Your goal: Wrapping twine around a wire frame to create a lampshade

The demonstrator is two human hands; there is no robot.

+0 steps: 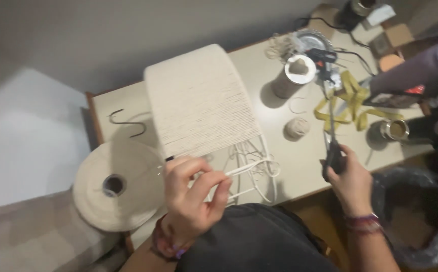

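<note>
Cord [246,168] pinched in left hand [191,201] beside the wrapped shade [201,100]; right hand [350,181], grip closed on scissors [332,136], blades up, near worktop's [284,161] front edge.

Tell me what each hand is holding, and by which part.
The left hand pinches white cord near its loose end, between thumb and fingers. The right hand grips scissors by the handles, blades pointing away.
</note>
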